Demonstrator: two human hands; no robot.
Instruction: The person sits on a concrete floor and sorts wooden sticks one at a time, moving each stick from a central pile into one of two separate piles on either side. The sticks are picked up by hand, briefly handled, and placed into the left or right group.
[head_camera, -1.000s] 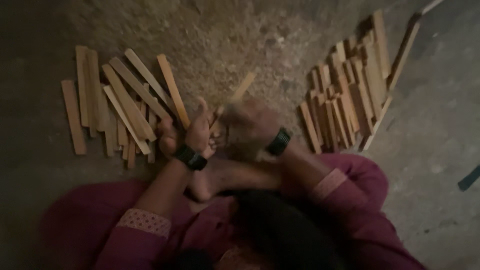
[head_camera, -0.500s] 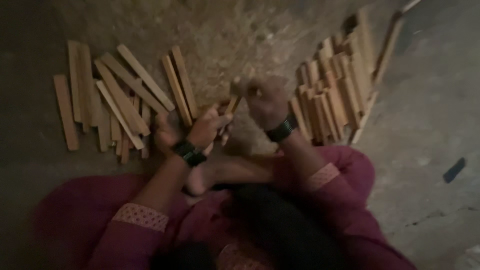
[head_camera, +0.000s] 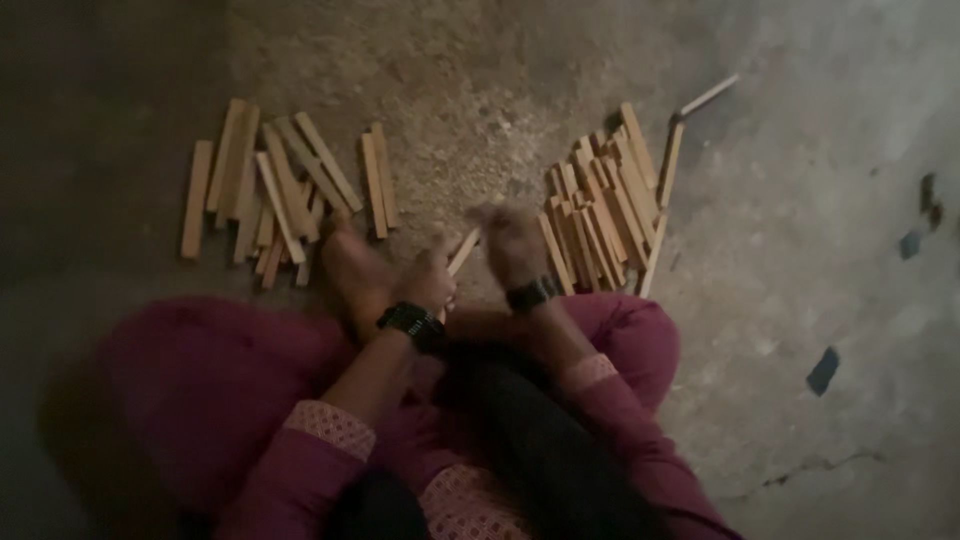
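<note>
I sit cross-legged on a concrete floor in dark red clothes. My left hand (head_camera: 428, 282), with a black band on its wrist, grips a short flat wooden stick (head_camera: 463, 251) that points up and to the right. My right hand (head_camera: 508, 238), also with a black wrist band, hovers just right of the stick's tip and is blurred; whether it holds anything cannot be made out. A bare foot (head_camera: 352, 268) lies just left of my left hand.
A loose pile of flat wooden sticks (head_camera: 272, 190) lies on the floor to the left. A denser pile of wooden sticks (head_camera: 600, 205) lies to the right, with a single stick (head_camera: 708, 95) beyond it. Small dark scraps (head_camera: 823, 370) dot the floor at right.
The stick, raised between both hands a second ago, is now lower in my left hand. My right hand has come down slightly beside it. The camera has shifted.
</note>
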